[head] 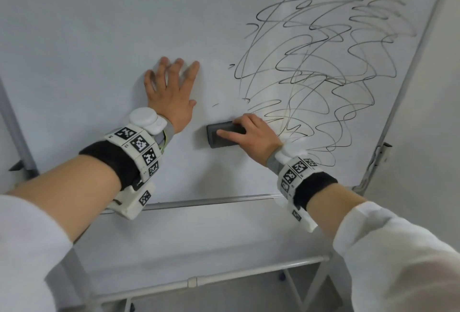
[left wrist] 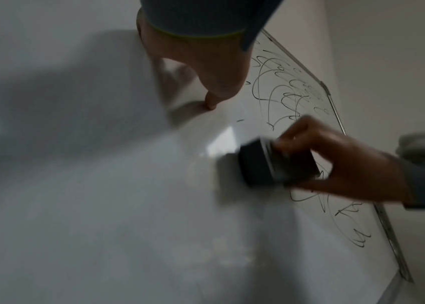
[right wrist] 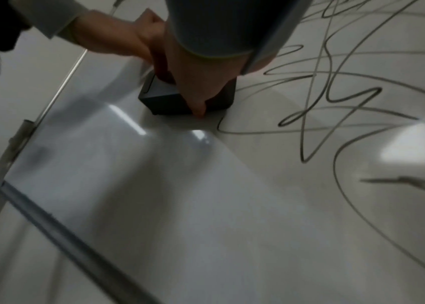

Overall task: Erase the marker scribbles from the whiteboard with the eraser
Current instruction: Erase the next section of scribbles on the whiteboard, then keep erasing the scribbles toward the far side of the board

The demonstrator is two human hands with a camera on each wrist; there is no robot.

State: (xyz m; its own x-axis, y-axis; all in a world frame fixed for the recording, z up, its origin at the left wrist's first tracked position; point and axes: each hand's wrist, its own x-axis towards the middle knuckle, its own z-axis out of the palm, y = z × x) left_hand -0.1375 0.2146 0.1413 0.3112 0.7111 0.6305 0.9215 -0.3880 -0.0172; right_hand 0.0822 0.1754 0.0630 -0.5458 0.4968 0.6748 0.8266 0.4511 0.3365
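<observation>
A whiteboard (head: 99, 37) on a stand fills the head view. Black marker scribbles (head: 323, 50) cover its right half; the left half is bare. My right hand (head: 251, 135) grips a dark grey eraser (head: 219, 136) and holds it flat against the board at the scribbles' lower left edge. In the right wrist view the eraser (right wrist: 164, 98) sits under my fingers (right wrist: 198, 109), with scribbles (right wrist: 336, 102) to its right. My left hand (head: 171, 87) lies flat on the board with fingers spread, left of the eraser. The left wrist view shows the eraser (left wrist: 258, 164), blurred, in my right hand (left wrist: 343, 164).
The board's metal frame runs along the bottom (head: 211, 201) and up the right side (head: 410, 62). A clamp (head: 383, 152) sits on the right frame. The stand's white crossbars (head: 194, 280) lie below. A pale wall stands to the right.
</observation>
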